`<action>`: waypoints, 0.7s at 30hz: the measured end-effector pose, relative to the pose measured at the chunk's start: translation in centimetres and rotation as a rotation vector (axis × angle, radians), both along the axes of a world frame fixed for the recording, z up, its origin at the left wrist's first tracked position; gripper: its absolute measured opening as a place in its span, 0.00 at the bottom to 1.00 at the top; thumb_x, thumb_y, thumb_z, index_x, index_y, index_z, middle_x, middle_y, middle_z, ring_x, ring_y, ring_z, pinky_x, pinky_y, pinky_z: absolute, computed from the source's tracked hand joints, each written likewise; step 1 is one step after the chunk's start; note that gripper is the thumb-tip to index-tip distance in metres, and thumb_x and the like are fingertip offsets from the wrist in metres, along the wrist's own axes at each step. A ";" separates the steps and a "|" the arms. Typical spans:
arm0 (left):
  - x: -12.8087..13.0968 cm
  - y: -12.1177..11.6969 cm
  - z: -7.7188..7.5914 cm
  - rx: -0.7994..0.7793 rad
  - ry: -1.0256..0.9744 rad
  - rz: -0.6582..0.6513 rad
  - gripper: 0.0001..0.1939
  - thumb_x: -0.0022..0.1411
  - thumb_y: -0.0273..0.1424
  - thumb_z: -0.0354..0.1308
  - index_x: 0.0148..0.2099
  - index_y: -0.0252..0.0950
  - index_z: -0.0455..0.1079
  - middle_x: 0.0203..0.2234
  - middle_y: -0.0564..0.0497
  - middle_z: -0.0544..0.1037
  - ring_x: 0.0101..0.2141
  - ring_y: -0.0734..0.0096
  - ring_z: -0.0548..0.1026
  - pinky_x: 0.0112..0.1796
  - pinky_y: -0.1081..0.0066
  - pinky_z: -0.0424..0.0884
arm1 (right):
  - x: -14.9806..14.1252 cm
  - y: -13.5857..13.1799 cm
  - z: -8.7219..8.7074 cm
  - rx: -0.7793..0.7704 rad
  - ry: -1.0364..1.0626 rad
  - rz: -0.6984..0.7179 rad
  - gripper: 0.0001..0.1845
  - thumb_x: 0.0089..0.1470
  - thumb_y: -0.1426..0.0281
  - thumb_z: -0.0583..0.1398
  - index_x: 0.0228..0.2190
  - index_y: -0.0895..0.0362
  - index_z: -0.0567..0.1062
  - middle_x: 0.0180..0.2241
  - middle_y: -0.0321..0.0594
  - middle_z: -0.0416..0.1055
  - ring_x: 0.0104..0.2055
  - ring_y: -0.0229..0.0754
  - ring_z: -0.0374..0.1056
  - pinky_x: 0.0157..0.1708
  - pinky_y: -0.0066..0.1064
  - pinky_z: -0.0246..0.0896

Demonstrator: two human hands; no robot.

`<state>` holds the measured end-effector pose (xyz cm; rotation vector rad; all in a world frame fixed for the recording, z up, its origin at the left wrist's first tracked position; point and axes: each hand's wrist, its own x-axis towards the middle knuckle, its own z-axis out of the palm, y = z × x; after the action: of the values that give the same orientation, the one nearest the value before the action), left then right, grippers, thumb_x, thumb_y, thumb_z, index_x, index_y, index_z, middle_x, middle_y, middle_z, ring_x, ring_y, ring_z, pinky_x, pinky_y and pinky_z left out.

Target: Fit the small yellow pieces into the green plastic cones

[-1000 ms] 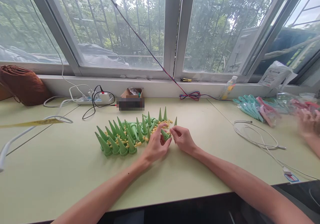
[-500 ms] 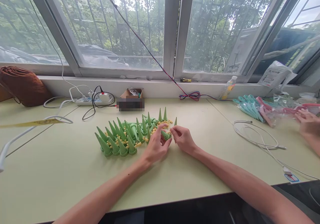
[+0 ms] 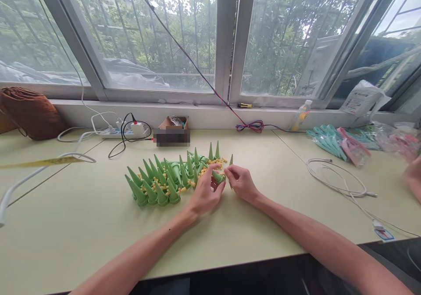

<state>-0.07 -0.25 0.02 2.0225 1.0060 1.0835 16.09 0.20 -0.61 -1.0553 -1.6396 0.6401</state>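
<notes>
A green plastic cone-shaped spike [image 3: 218,178] lies tilted in my left hand [image 3: 207,192], its wide end toward the right, with fingers and thumb closed around it. Close beside that end is my right hand [image 3: 242,183], thumb and fingertips pinched together; whatever they hold is hidden. Many matching green cones [image 3: 161,196] stand in rows to the left of my hands, some lying over. Small yellow valve-like pieces [image 3: 222,160] are scattered among them. One more cone [image 3: 231,160] pokes up behind my right hand.
Behind the cones is a small open cardboard box [image 3: 166,124], near a power strip [image 3: 125,132] with cables. A white cable [image 3: 342,189] coils at right. Teal and pink packaged items [image 3: 329,141], a bottle [image 3: 301,116] and another person's hand [image 3: 414,176] are farther right.
My two hands and the held cone stay almost in place. At the right edge, the other person's hand has pulled back from the pink items, mostly out of view.
</notes>
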 end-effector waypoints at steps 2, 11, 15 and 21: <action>0.0 0.0 -0.1 0.002 0.007 0.006 0.20 0.62 0.31 0.56 0.55 0.40 0.57 0.32 0.54 0.70 0.26 0.76 0.69 0.30 0.72 0.70 | 0.0 0.0 0.0 -0.004 0.000 0.005 0.19 0.62 0.58 0.55 0.26 0.57 0.70 0.18 0.33 0.62 0.19 0.35 0.57 0.20 0.27 0.55; 0.1 -0.2 0.3 -0.036 -0.015 0.031 0.18 0.61 0.33 0.57 0.52 0.38 0.59 0.26 0.57 0.68 0.23 0.76 0.68 0.27 0.74 0.67 | -0.1 0.0 -0.1 -0.015 -0.018 0.019 0.19 0.62 0.57 0.54 0.26 0.57 0.71 0.17 0.32 0.61 0.19 0.35 0.57 0.21 0.27 0.55; 0.1 -0.2 0.6 -0.094 -0.050 0.059 0.16 0.60 0.37 0.59 0.47 0.37 0.61 0.19 0.60 0.64 0.19 0.77 0.64 0.21 0.76 0.59 | -0.1 -0.1 -0.2 -0.029 -0.023 0.029 0.19 0.62 0.57 0.54 0.26 0.57 0.71 0.16 0.31 0.60 0.18 0.35 0.56 0.20 0.27 0.55; 0.1 0.1 0.3 -0.201 -0.154 -0.008 0.17 0.60 0.39 0.59 0.47 0.38 0.59 0.26 0.57 0.67 0.19 0.80 0.65 0.19 0.78 0.59 | -0.1 -0.1 -0.1 -0.037 -0.027 0.029 0.21 0.62 0.55 0.53 0.25 0.56 0.70 0.15 0.31 0.60 0.18 0.36 0.56 0.20 0.28 0.55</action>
<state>0.03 -0.10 0.35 1.7538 0.9847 1.0715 15.98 0.10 -0.67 -1.0722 -1.6754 0.6800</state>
